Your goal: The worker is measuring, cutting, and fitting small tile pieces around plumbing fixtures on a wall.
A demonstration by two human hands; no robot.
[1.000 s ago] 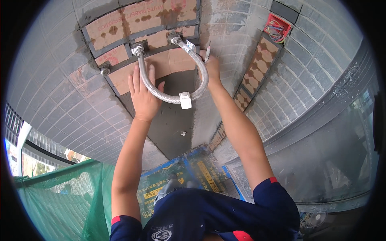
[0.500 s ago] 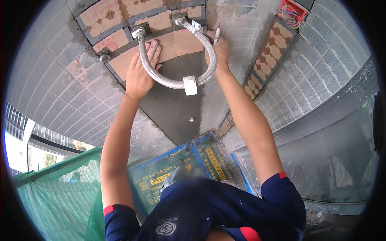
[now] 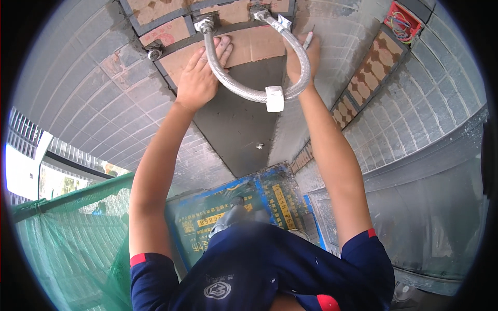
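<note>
My left hand point(image 3: 201, 78) lies flat with its fingers apart on a brown cardboard strip point(image 3: 257, 45) set against the wall. At the strip's right end is my right hand point(image 3: 303, 65), closed around a slim pen point(image 3: 308, 40) with a pale body and a thin dark tip. Some of its fingers are hidden behind a braided metal hose point(image 3: 233, 87), which loops down in front of both hands. A white tag point(image 3: 275, 98) hangs on the loop. Below the strip, smooth dark grey mortar point(image 3: 241, 122) covers the wall.
Metal fittings point(image 3: 205, 24) hold the hose at the top, and another fitting point(image 3: 154, 53) juts from the left wall. A red box of wires point(image 3: 402, 23) sits at upper right. Green netting point(image 3: 78, 233) hangs at lower left. Printed green-blue sheeting point(image 3: 197, 207) lies below.
The whole view has shifted, so the wall, hose and hands appear farther right and slightly higher. Both hands keep their places at the cardboard strip, and the pen stays in my right hand.
</note>
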